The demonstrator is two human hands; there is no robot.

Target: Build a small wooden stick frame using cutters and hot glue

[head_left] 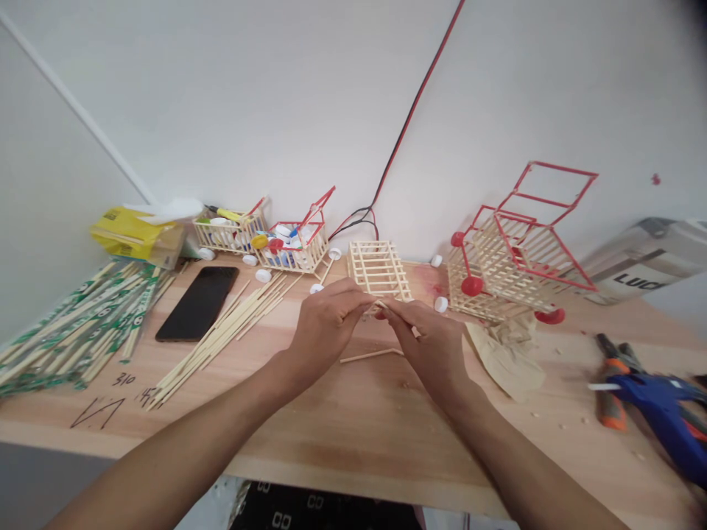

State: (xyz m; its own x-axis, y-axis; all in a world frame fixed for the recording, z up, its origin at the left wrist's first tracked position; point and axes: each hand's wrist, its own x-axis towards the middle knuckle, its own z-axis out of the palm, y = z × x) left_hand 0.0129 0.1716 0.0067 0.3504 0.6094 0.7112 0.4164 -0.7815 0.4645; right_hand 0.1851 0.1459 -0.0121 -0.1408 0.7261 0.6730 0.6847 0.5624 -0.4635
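My left hand point(330, 318) and my right hand point(434, 346) meet at the middle of the table, fingertips pinched together. Between them shows a small wood-coloured piece with a reddish spot under it, too covered by the fingers to name. Just behind the fingertips stands a small basket frame point(378, 265) of glued wooden sticks, its near end hidden by my hands. A thin bent stick point(371, 356) lies on the table below my fingers. White wheels point(440, 304) rest to the right of the frame.
Two small stick carts point(295, 250) holding bottle caps stand back left, a larger red-trimmed cart point(513, 254) right. Loose sticks point(221, 331), a phone point(197, 303) and wrapped chopsticks point(82, 324) lie left. A blue glue gun point(657, 412) and orange-handled pliers point(611, 390) lie right.
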